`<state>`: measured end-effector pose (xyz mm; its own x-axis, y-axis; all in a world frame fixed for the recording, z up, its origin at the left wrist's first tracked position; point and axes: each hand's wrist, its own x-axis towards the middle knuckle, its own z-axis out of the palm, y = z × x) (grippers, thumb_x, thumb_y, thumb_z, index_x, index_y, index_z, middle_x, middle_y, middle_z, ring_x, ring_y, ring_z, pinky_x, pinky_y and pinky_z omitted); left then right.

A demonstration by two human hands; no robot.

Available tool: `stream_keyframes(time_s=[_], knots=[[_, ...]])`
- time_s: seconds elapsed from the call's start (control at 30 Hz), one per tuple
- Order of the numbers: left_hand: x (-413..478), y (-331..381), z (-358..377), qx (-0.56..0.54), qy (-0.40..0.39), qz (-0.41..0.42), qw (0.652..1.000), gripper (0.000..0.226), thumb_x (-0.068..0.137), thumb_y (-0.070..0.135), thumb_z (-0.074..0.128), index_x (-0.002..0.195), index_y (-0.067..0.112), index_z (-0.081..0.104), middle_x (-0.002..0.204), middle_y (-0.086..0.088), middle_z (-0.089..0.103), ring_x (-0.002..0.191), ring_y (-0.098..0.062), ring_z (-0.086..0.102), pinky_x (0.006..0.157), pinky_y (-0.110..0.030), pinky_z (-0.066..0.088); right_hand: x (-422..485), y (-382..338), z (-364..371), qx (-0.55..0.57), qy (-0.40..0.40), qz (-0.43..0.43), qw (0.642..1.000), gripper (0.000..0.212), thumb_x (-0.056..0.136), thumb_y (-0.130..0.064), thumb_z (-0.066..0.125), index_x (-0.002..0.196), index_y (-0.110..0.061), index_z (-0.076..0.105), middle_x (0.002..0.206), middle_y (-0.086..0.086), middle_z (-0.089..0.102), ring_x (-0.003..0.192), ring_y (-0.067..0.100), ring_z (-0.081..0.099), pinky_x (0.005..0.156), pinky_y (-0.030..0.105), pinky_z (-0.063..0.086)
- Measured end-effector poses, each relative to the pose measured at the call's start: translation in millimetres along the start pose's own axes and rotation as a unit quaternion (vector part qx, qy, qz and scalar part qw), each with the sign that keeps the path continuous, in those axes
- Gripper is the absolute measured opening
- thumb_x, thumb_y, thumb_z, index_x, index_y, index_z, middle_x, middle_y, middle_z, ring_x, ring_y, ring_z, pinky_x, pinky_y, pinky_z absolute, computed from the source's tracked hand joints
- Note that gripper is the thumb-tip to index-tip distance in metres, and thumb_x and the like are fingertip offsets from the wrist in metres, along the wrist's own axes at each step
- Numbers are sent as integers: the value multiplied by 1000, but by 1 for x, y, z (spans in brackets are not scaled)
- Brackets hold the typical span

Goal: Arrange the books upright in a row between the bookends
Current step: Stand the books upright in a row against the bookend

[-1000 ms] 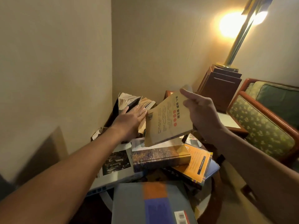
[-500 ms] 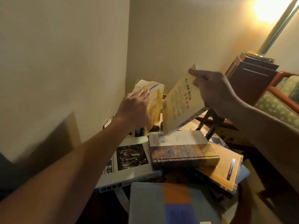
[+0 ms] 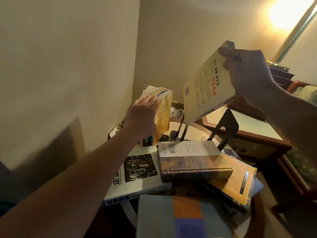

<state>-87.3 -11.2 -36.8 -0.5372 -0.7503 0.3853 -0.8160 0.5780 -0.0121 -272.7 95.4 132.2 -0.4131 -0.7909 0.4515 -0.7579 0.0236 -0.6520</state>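
Lifts pale book (image 3: 205, 86) higher toward 2 o'clock than before, right hand (image 3: 247, 74) pinching its top corner. Keeps left hand (image 3: 142, 115) spread flat against upright yellow book (image 3: 163, 115), centre. Black bookend (image 3: 226, 127) at 3 o'clock; round table (image 3: 195, 133) heaped with flat books (image 3: 193, 162) at 6; lamp glow (image 3: 288, 12) far out at 2.

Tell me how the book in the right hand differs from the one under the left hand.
The raised book hangs tilted in the air; the standing book stands roughly upright. The right hand grips the raised book; the left hand lies flat against the standing book. Both have yellowish covers.
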Motion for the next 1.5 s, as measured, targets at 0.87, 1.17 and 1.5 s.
stream_keyframes(time_s=[0.87, 1.17, 1.5], knots=[[-4, -3, 1, -62, 49, 15, 997, 75, 82, 33, 75, 147, 8, 44, 155, -12, 42, 142, -29, 41, 117, -41, 29, 4, 45, 112, 1, -91, 72, 993, 49, 103, -11, 39, 151, -24, 42, 154, 13, 41, 119, 35, 57, 88, 42, 58], [4, -6, 7, -54, 77, -1, 996, 61, 99, 5, 54, 154, 14, 29, 160, -4, 31, 147, -21, 33, 118, -35, 26, 22, 69, 162, -13, -193, 124, 973, 61, 104, -16, 40, 160, -20, 16, 147, 12, 47, 105, 27, 63, 58, 27, 56], [7, -10, 0, -109, 66, -38, 991, 50, 101, 14, 52, 150, 17, 41, 157, 0, 38, 141, -21, 43, 110, -37, 40, 2, 49, 178, 59, -258, 145, 953, 48, 107, -39, 33, 155, -37, 29, 145, 11, 46, 99, 28, 61, 64, 53, 62]])
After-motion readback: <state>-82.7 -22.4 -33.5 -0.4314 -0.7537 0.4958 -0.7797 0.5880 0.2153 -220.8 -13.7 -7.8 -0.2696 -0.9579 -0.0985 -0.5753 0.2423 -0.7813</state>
